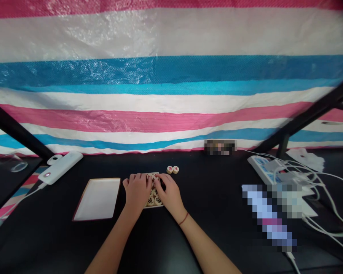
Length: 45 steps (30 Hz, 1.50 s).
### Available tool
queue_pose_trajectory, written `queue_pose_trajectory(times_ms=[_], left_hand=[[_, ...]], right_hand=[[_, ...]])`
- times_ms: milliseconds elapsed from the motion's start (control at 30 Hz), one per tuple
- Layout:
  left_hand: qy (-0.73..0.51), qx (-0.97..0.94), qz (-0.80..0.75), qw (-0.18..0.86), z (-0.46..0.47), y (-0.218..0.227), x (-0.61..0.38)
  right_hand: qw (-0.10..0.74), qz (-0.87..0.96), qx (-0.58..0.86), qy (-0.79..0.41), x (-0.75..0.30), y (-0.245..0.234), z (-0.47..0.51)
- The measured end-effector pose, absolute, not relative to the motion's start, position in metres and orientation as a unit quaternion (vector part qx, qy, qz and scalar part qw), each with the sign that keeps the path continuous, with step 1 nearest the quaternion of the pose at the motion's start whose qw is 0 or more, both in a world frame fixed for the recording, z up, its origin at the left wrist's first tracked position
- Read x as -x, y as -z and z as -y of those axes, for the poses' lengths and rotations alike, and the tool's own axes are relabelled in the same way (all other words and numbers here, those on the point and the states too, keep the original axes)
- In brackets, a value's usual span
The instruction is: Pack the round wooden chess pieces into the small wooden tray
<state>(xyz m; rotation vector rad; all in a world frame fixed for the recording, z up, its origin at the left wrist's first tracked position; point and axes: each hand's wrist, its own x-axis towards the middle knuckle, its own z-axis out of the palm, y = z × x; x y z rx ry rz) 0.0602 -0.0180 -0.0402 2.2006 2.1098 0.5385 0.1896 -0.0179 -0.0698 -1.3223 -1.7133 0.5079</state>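
Several round wooden Chinese chess pieces point(151, 201) with dark and red characters lie packed in a small tray point(153, 207) on a black table top point(59, 236). Both hands cover most of that tray. My left hand point(137, 191) rests with its fingertips on the far pieces. My right hand point(168, 192), with a thin red cord at the wrist, has its fingertips on pieces at the tray's right side. Two loose chess pieces point(173, 169) lie together just beyond the tray. Whether either hand grips a piece is hidden.
A white rectangular tray with a brown rim point(97, 199) lies left of my hands. Farther left are a white power bank point(60, 167) and a glass point(10, 163). A power strip with tangled white cables point(262, 166) sits right. A pixelated object point(270, 215) lies nearer. A striped tarpaulin point(171, 72) hangs behind.
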Motion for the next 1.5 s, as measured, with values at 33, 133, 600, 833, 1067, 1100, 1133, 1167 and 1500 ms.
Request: queue_pose_trajectory(times_ms=[33, 133, 600, 833, 1067, 1100, 1133, 1167, 1500], left_hand=[[-0.177, -0.708, -0.683, 0.031, 0.018, 0.04, -0.06], [-0.188, -0.701, -0.686, 0.054, 0.015, 0.042, -0.058], [-0.42, -0.643, -0.561, 0.309, 0.029, 0.039, -0.053], [-0.455, -0.599, -0.502, 0.427, 0.027, 0.039, -0.052], [-0.439, -0.55, -0.473, 0.529, 0.025, 0.037, -0.045], [-0.449, -0.534, -0.48, 0.533, 0.024, 0.039, -0.045], [-0.46, -0.515, -0.484, 0.537, 0.024, 0.041, -0.045], [-0.471, -0.497, -0.486, 0.543, 0.024, 0.043, -0.045], [-0.48, -0.456, -0.504, 0.554, 0.025, 0.04, -0.045]], right_hand=[[0.444, 0.691, 0.532, -0.207, -0.19, 0.07, 0.018], [0.445, 0.69, 0.529, -0.214, -0.19, 0.07, 0.017], [0.48, 0.759, 0.412, -0.152, -0.198, 0.055, 0.027], [0.497, 0.744, 0.412, -0.173, -0.201, 0.055, 0.029], [0.497, 0.731, 0.427, -0.192, -0.201, 0.053, 0.03], [0.499, 0.727, 0.43, -0.194, -0.201, 0.052, 0.03], [0.503, 0.725, 0.43, -0.19, -0.202, 0.051, 0.028], [0.508, 0.725, 0.43, -0.179, -0.205, 0.049, 0.027], [0.408, 0.595, 0.69, -0.054, -0.29, 0.079, -0.013]])
